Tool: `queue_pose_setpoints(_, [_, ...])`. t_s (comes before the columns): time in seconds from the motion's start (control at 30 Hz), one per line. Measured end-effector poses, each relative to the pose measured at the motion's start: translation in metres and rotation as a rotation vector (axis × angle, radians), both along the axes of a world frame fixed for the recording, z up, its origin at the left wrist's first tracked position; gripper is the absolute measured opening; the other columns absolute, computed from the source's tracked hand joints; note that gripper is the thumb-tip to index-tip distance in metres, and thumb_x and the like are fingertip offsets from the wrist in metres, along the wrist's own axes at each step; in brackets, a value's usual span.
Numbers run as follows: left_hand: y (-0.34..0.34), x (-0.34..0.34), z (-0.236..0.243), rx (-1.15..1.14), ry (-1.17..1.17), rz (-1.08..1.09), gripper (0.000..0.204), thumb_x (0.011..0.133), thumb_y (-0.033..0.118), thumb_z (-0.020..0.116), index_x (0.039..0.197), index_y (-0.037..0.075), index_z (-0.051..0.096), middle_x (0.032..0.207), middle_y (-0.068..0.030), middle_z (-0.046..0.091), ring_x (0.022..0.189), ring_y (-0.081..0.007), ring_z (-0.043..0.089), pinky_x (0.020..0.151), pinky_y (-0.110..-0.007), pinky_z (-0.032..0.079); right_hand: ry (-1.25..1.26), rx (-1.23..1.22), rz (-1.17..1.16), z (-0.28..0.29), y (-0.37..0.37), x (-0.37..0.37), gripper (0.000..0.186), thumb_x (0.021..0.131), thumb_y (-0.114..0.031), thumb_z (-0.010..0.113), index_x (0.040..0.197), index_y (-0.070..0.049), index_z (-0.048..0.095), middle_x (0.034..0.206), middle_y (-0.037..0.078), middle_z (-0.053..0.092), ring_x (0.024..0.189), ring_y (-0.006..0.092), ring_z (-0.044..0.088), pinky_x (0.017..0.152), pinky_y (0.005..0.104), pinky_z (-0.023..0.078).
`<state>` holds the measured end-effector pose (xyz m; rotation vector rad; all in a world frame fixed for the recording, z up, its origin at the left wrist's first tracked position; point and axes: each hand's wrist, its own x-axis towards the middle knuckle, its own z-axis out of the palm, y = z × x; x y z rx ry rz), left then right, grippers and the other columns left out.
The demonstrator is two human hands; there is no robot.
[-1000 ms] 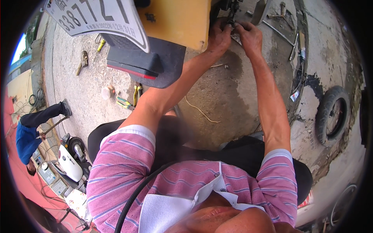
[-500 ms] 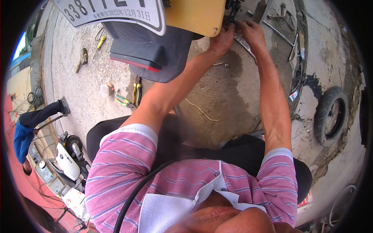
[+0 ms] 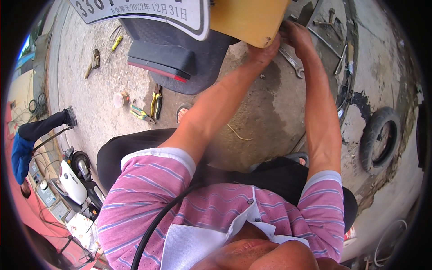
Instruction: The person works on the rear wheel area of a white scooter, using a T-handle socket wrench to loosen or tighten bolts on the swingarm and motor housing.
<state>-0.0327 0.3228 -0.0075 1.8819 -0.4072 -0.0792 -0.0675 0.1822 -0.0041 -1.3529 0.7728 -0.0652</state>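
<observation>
Ground: grey concrete floor (image 3: 112, 112) with dark wet stains, spread out under everything.
Scooter back: black rear part (image 3: 180, 58) with a red light strip, standing near the top, with a white plate above it.
Yellow panel: flat yellow body piece (image 3: 247, 20) at the top, smooth, with a chipped lower corner. It sits right above both hands.
Old tyre: black tyre (image 3: 380, 137) lying on the ground far to the right, well apart from the hands.
Left hand: left hand (image 3: 265, 49) pushed up under the corner of the yellow panel. The fingers are hidden behind it, so I cannot tell if they are wide or closed.
Right hand: right hand (image 3: 294, 36) just beside the left one, fingers curled in on something small under the panel. What they hold is too hidden to tell.
Spanner: grey metal spanner (image 3: 291, 63) lying on the ground just below the hands.
Pliers: yellow-handled pliers (image 3: 156, 101) and green-handled pliers (image 3: 141, 113) lying near the scooter back.
Doing it well: I think both hands should stay close together, work slowly by feel, and keep the panel steady so it does not slip.
</observation>
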Motion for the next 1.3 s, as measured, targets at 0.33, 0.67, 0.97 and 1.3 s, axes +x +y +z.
queue_pose_setpoints(0.33, [0.001, 0.000, 0.016, 0.227, -0.086, 0.111, 0.031, 0.082, 0.029, 0.068, 0.104, 0.008, 0.063, 0.094, -0.0149, 0.070, 0.090, -0.0364, 0.068, 0.081, -0.046, 0.054, -0.007, 0.162, 0.130, -0.005, 0.002, 0.022, 0.017, 0.092, -0.027, 0.060, 0.094, -0.012, 0.068, 0.077, -0.003, 0.058, 0.067, 0.0102, 0.050, 0.057, 0.0264, 0.038])
queue_pose_setpoints(0.67, [-0.013, 0.012, 0.011, 0.481, -0.226, 0.179, 0.035, 0.072, 0.032, 0.074, 0.092, 0.005, 0.066, 0.086, -0.0140, 0.069, 0.082, -0.0343, 0.068, 0.074, -0.043, 0.055, -0.057, 0.237, 0.197, -0.018, -0.006, 0.038, 0.023, 0.092, -0.027, 0.062, 0.107, -0.011, 0.070, 0.086, -0.002, 0.063, 0.072, 0.0113, 0.054, 0.062, 0.0261, 0.044])
queue_pose_setpoints(0.97, [-0.012, 0.011, 0.016, 0.439, -0.237, 0.129, 0.032, 0.074, 0.027, 0.072, 0.095, 0.004, 0.065, 0.086, -0.0140, 0.071, 0.083, -0.0336, 0.069, 0.074, -0.043, 0.055, -0.214, 0.018, -0.001, -0.042, 0.001, 0.038, 0.030, 0.089, -0.024, 0.064, 0.102, 0.002, 0.071, 0.091, 0.008, 0.070, 0.082, 0.0166, 0.064, 0.072, 0.0310, 0.052])
queue_pose_setpoints(1.3, [-0.008, 0.013, 0.009, 0.382, -0.201, 0.091, 0.034, 0.075, 0.024, 0.073, 0.100, 0.004, 0.063, 0.087, -0.0123, 0.071, 0.083, -0.0321, 0.070, 0.075, -0.042, 0.055, -0.325, 0.247, -0.164, -0.032, 0.017, 0.039, 0.023, 0.092, -0.014, 0.060, 0.102, 0.004, 0.069, 0.089, 0.009, 0.068, 0.078, 0.0178, 0.064, 0.069, 0.0321, 0.053])
